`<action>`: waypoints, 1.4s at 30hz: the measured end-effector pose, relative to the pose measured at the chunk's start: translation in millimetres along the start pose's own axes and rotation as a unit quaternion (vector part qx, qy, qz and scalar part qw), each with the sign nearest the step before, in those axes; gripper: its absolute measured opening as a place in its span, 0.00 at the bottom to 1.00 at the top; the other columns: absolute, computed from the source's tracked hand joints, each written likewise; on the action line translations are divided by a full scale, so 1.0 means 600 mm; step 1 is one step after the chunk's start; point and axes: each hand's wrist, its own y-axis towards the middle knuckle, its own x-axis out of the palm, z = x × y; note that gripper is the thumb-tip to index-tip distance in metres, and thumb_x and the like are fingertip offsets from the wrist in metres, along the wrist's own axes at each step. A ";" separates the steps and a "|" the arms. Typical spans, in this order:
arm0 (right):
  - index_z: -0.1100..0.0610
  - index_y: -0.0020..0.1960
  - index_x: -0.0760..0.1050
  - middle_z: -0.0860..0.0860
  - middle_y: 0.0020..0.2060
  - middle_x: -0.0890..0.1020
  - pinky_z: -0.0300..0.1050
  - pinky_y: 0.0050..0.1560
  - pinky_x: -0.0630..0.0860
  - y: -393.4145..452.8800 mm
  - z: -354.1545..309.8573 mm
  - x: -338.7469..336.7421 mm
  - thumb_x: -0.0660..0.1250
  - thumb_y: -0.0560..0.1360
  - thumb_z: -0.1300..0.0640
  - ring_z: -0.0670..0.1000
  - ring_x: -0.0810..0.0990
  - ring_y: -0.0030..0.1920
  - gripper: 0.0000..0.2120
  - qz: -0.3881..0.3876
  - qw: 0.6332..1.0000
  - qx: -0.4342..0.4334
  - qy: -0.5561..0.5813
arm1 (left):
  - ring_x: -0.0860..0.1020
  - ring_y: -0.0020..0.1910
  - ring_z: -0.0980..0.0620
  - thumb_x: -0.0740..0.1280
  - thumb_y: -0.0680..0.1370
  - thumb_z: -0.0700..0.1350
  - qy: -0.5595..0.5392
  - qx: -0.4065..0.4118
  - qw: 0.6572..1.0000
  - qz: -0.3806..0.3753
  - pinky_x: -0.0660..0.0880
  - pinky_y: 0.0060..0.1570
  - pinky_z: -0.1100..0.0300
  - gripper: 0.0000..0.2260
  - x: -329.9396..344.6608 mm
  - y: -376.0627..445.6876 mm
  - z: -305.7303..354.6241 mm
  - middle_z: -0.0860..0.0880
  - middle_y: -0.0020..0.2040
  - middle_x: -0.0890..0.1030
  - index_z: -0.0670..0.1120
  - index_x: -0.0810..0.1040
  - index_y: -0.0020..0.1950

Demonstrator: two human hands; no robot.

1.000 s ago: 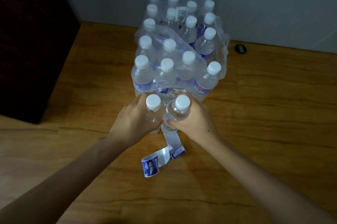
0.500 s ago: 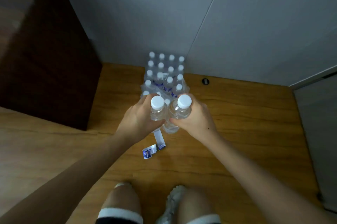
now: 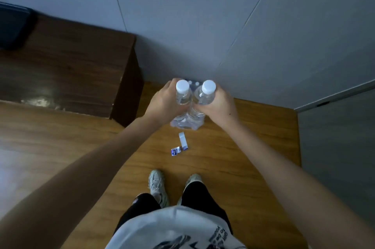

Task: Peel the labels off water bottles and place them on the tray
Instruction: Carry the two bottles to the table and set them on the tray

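My left hand (image 3: 164, 102) grips a clear, label-free water bottle (image 3: 182, 94) with a white cap. My right hand (image 3: 220, 105) grips a second bare bottle (image 3: 206, 94) just like it. Both bottles stand upright, pressed side by side, held high above the floor. Two peeled blue-and-white labels (image 3: 180, 145) lie curled on the wooden floor beneath the bottles. The pack of bottles (image 3: 193, 82) is almost wholly hidden behind my hands; only a few caps show. No tray is in view.
A dark wooden cabinet (image 3: 67, 74) stands at the left, with a dark flat object (image 3: 12, 25) on its top. Grey wall panels (image 3: 223, 25) close the far side and the right. My feet in pale sneakers (image 3: 158, 188) stand on the wooden floor.
I have stood up with both bottles still in my hands. The floor, the labels and the bottle pack have dropped far below, and my legs and shirt have come into view.
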 end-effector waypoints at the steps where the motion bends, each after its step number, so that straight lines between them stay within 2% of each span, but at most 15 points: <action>1: 0.47 0.53 0.74 0.42 0.42 0.80 0.34 0.34 0.68 0.005 -0.013 0.002 0.78 0.60 0.46 0.45 0.79 0.42 0.24 -0.006 1.000 -0.009 -0.001 | 0.77 0.51 0.48 0.76 0.69 0.47 0.000 -0.006 1.000 0.009 0.69 0.44 0.57 0.25 -0.014 -0.006 0.001 0.44 0.56 0.78 0.44 0.71 0.62; 5: 0.45 0.53 0.72 0.41 0.42 0.79 0.37 0.37 0.69 0.036 -0.061 0.030 0.77 0.61 0.44 0.45 0.78 0.42 0.24 -0.051 0.996 -0.075 -0.017 | 0.78 0.51 0.48 0.75 0.69 0.49 -0.020 -0.062 0.996 0.067 0.71 0.45 0.57 0.24 -0.060 -0.032 -0.019 0.48 0.56 0.78 0.47 0.71 0.61; 9: 0.43 0.53 0.70 0.37 0.40 0.74 0.26 0.36 0.62 0.058 -0.145 0.086 0.79 0.60 0.46 0.38 0.72 0.39 0.26 -0.135 0.968 -0.213 -0.010 | 0.78 0.49 0.51 0.74 0.68 0.52 -0.031 -0.155 0.970 0.184 0.72 0.44 0.57 0.23 -0.111 -0.092 -0.062 0.53 0.55 0.77 0.53 0.70 0.59; 12: 0.45 0.53 0.72 0.36 0.41 0.75 0.26 0.39 0.65 0.054 -0.209 0.138 0.79 0.60 0.47 0.39 0.74 0.41 0.26 -0.228 0.935 -0.271 0.010 | 0.77 0.48 0.52 0.73 0.68 0.52 -0.011 -0.217 0.937 0.273 0.70 0.42 0.60 0.22 -0.150 -0.155 -0.083 0.53 0.55 0.78 0.53 0.70 0.58; 16: 0.51 0.57 0.74 0.46 0.47 0.81 0.38 0.47 0.75 0.015 -0.291 0.222 0.80 0.61 0.49 0.46 0.79 0.48 0.28 -0.344 0.878 -0.330 0.026 | 0.77 0.48 0.46 0.75 0.67 0.49 0.036 -0.285 0.891 0.353 0.72 0.43 0.55 0.25 -0.192 -0.265 -0.112 0.46 0.56 0.79 0.47 0.71 0.61; 20: 0.55 0.57 0.73 0.51 0.50 0.83 0.39 0.45 0.72 -0.056 -0.364 0.301 0.80 0.61 0.50 0.46 0.78 0.47 0.28 -0.412 0.821 -0.394 0.022 | 0.73 0.44 0.51 0.76 0.66 0.51 0.025 -0.371 0.827 0.422 0.67 0.42 0.57 0.26 -0.217 -0.373 -0.135 0.48 0.55 0.80 0.48 0.71 0.60; 24: 0.55 0.56 0.73 0.51 0.46 0.82 0.44 0.43 0.75 -0.118 -0.414 0.374 0.79 0.61 0.48 0.52 0.80 0.46 0.28 -0.458 0.781 -0.425 0.006 | 0.73 0.43 0.51 0.74 0.67 0.55 0.015 -0.421 0.784 0.457 0.66 0.42 0.58 0.24 -0.238 -0.456 -0.167 0.51 0.51 0.79 0.50 0.71 0.59; 27: 0.56 0.56 0.74 0.51 0.46 0.82 0.42 0.42 0.72 -0.153 -0.454 0.425 0.79 0.61 0.49 0.52 0.80 0.46 0.28 -0.473 0.766 -0.435 0.009 | 0.73 0.42 0.52 0.75 0.67 0.55 0.018 -0.426 0.770 0.474 0.65 0.37 0.60 0.24 -0.263 -0.500 -0.197 0.55 0.48 0.77 0.48 0.72 0.57; 29: 0.56 0.57 0.73 0.51 0.47 0.82 0.45 0.44 0.74 -0.169 -0.483 0.459 0.79 0.61 0.49 0.53 0.80 0.47 0.28 -0.478 0.760 -0.441 -0.001 | 0.74 0.42 0.53 0.75 0.67 0.53 0.017 -0.427 0.766 0.481 0.66 0.38 0.60 0.24 -0.287 -0.525 -0.224 0.54 0.49 0.77 0.48 0.72 0.58; 35: 0.54 0.58 0.73 0.50 0.47 0.82 0.43 0.42 0.72 -0.192 -0.587 0.552 0.79 0.62 0.48 0.52 0.80 0.47 0.29 -0.471 0.767 -0.435 -0.012 | 0.75 0.45 0.52 0.76 0.67 0.52 0.009 -0.412 0.770 0.487 0.69 0.43 0.58 0.25 -0.392 -0.572 -0.308 0.55 0.50 0.77 0.48 0.71 0.59; 39: 0.55 0.58 0.73 0.51 0.48 0.82 0.52 0.49 0.77 -0.189 -0.660 0.619 0.79 0.61 0.50 0.53 0.80 0.49 0.29 -0.470 0.775 -0.423 -0.003 | 0.75 0.45 0.51 0.76 0.66 0.50 0.010 -0.424 0.767 0.482 0.69 0.43 0.57 0.28 -0.472 -0.581 -0.376 0.50 0.54 0.79 0.48 0.71 0.62; 42: 0.55 0.58 0.73 0.51 0.49 0.82 0.53 0.50 0.77 -0.172 -0.719 0.683 0.79 0.62 0.50 0.53 0.80 0.49 0.29 -0.469 0.777 -0.421 0.000 | 0.76 0.45 0.51 0.76 0.66 0.50 0.009 -0.430 0.766 0.478 0.68 0.42 0.59 0.27 -0.540 -0.579 -0.436 0.51 0.53 0.80 0.48 0.71 0.61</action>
